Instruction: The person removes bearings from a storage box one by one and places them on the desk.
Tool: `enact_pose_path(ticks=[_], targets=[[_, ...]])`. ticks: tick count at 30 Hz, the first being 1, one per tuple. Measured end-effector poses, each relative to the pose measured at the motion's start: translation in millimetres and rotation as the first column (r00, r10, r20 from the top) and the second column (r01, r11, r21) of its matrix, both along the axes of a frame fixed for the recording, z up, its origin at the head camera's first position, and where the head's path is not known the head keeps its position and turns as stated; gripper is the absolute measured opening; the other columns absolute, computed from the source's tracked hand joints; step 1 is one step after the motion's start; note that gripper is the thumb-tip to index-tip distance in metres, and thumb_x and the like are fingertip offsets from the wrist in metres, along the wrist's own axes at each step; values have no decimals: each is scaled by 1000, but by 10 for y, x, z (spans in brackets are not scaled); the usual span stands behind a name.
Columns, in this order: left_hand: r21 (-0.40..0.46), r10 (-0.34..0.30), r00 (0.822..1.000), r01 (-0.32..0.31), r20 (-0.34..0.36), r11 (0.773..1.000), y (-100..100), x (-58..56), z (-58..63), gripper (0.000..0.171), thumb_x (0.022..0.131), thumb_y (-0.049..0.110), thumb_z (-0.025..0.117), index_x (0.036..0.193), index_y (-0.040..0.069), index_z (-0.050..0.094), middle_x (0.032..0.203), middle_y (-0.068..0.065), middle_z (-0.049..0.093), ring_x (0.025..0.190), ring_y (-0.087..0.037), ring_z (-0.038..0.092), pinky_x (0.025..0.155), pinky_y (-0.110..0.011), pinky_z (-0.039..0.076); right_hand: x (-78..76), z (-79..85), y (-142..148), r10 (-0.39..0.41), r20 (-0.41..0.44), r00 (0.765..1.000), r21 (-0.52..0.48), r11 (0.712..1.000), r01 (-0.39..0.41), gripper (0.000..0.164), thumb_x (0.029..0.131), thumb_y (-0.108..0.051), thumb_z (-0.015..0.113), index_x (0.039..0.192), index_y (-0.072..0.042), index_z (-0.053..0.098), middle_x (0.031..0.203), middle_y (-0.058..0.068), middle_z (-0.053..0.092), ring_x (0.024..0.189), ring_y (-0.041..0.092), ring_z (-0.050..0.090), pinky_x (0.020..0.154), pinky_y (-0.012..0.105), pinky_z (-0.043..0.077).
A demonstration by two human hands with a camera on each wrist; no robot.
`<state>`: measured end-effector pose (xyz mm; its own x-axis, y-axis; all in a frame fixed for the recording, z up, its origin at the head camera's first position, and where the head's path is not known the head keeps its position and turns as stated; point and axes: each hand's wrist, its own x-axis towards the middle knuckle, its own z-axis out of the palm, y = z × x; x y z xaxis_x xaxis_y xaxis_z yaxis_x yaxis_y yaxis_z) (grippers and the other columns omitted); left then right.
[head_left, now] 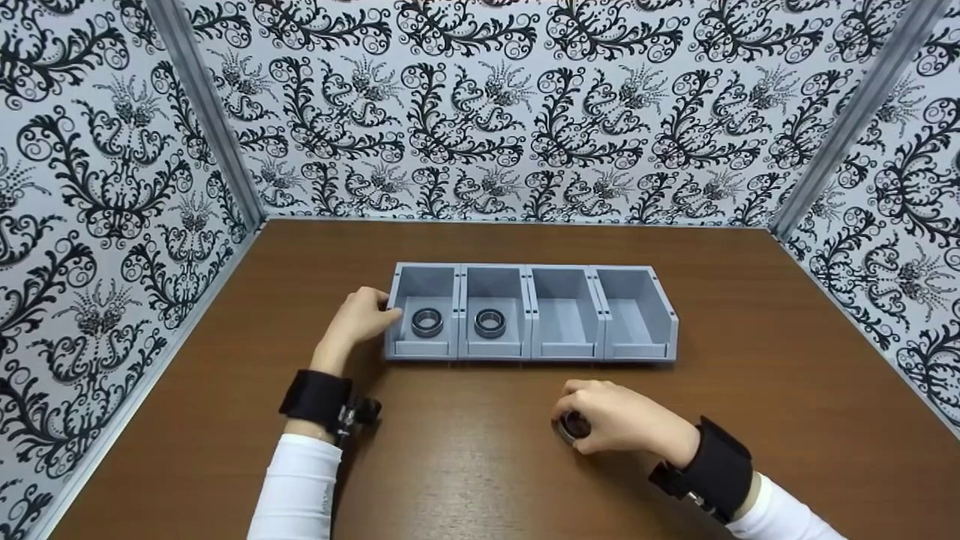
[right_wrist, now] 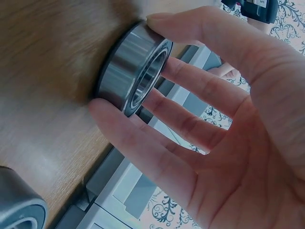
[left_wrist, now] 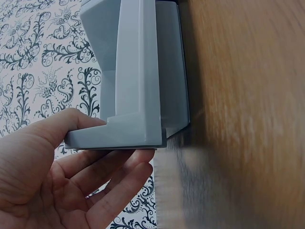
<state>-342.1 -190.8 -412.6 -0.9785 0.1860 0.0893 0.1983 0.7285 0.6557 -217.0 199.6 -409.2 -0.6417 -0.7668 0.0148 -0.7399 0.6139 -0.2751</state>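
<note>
My left hand (head_left: 365, 315) grips the left wall of the leftmost grey storage bin (head_left: 424, 349). In the left wrist view its thumb lies over the wall's rim (left_wrist: 114, 138), with the fingers along the outer side. Low over the table in front of the row, my right hand (head_left: 619, 416) holds a ball bearing (head_left: 568, 430) by its outer ring. The right wrist view shows the bearing (right_wrist: 126, 67) between thumb and fingertip, on edge against the wood. Another bearing (right_wrist: 16, 198) stands on the table nearby, hidden in the head view.
Single bearings lie flat in the leftmost bin (head_left: 427, 322) and the second bin (head_left: 490, 323). Two more grey bins (head_left: 566, 350) continue the row rightward. Patterned panels (head_left: 480, 112) wall in the brown table (head_left: 450, 450) at the back and sides.
</note>
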Motion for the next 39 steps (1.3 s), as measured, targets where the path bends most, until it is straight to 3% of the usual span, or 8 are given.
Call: enact_pose_path(ticks=[7, 18, 25, 39], targets=[[2, -8, 1000, 8, -17, 1000, 5, 8, -1, 21, 94, 14, 66, 77, 2, 65, 64, 1, 48, 60, -17, 44, 60, -31, 35, 30, 9, -20, -9, -17, 1000, 2, 1000, 9, 34, 74, -7, 83, 107, -10, 77, 101, 4, 64, 85, 15, 60, 73, 33, 51], [1, 4, 1000, -4, -3, 1000, 7, 24, 8, 20, 95, 13, 67, 79, 2, 66, 65, 0, 49, 61, -17, 44, 60, -31, 36, 39, -37, -5, -36, -19, 999, -3, 999, 36, 34, 75, -6, 82, 108, -9, 77, 102, 3, 64, 85, 14, 59, 74, 34, 52], [-25, 4, 1000, -5, -20, 1000, 12, 22, 3, 25, 92, 14, 65, 69, 7, 58, 63, 2, 42, 62, -17, 41, 62, -32, 33, 45, -55, 4, -36, -34, 999, -16, 999, 35, 34, 74, -6, 81, 108, -10, 78, 101, 2, 65, 83, 10, 58, 70, 30, 50], [-15, 8, 1000, -8, -1, 1000, 15, 11, 6, 24, 94, 14, 66, 72, 6, 60, 62, 1, 43, 62, -17, 42, 62, -31, 34, 67, -44, 6, -45, -45, 998, 5, 999, 46, 38, 75, -8, 83, 113, -9, 78, 106, 4, 67, 90, 17, 65, 73, 36, 54]])
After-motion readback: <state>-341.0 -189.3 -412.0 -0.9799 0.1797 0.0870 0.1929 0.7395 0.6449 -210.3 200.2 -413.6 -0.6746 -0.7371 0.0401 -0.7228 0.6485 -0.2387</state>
